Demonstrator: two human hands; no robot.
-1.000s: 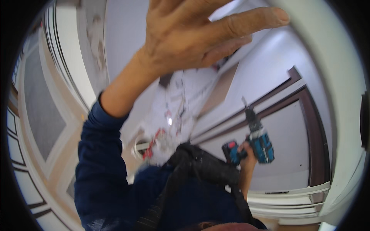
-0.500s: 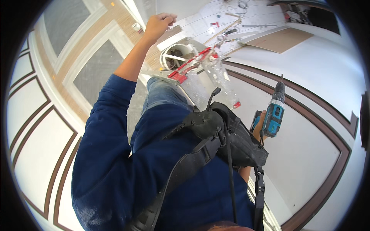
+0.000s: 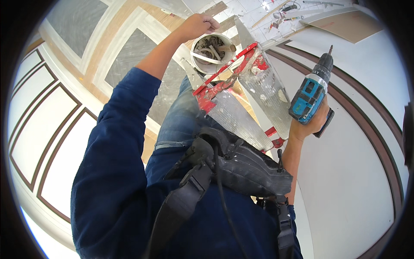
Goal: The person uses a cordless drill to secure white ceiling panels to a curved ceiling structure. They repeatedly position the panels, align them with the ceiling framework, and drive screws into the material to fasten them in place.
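My right hand [image 3: 318, 118] grips a teal and black cordless drill [image 3: 307, 101], its bit tilted up toward the far right. My left hand [image 3: 199, 26] reaches forward with its fingers curled together; whatever may be between them is hidden or too small to see. Just beyond and below that hand is a white bucket [image 3: 195, 60] with grey-brown scraps inside. A worn metal stepladder [image 3: 263, 93] with red fittings stands in front of my legs, between my two hands. A black waist bag [image 3: 250, 162] hangs on straps across my front.
Panelled white walls with dark brown trim [image 3: 371, 138] rise on both sides. A tan board [image 3: 345, 26] leans or lies at the far right. Tools and cables [image 3: 284, 15] are scattered on the white floor. Grey panels with wood-toned borders [image 3: 129, 60] lie at left.
The drill has come up and to the right, with more of my right hand showing. My left hand has shifted slightly right and down. The ladder and bucket appear larger as the view has moved.
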